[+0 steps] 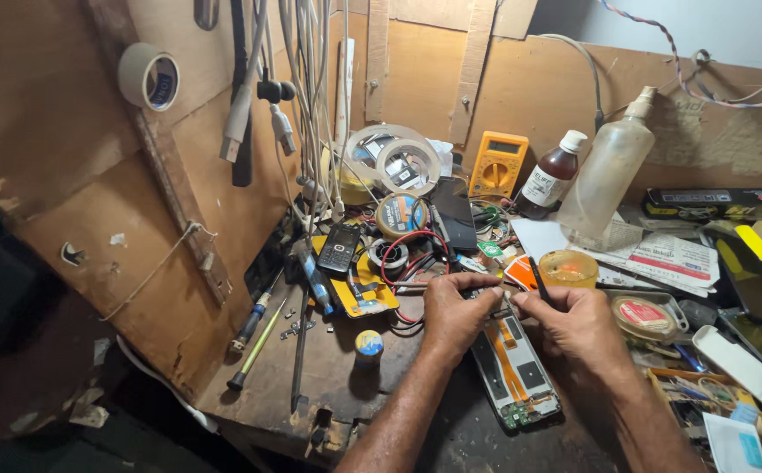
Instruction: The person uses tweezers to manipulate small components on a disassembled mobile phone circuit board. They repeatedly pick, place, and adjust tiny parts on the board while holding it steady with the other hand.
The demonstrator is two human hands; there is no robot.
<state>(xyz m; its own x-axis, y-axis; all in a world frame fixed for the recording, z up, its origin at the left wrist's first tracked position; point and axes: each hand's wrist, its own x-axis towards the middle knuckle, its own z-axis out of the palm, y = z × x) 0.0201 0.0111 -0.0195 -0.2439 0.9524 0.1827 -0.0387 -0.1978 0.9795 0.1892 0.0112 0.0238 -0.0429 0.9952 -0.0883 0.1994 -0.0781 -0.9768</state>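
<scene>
- Head view: opened phone with bare green circuit board and orange flex strips (514,372) lies flat on the dark bench, under and just below both hands.
- Left hand (453,314) curled, fingertips pinching something small at the phone's top edge; too small to identify.
- Right hand (574,322) closed round a thin dark tool (539,271), probably tweezers.
- Just beyond: small yellow plastic cup (567,267), red wire loop (412,250).
- Left: screwdrivers (254,337). Behind: yellow multimeter (497,164).

head view, looking down, close over workbench (346,368)
</scene>
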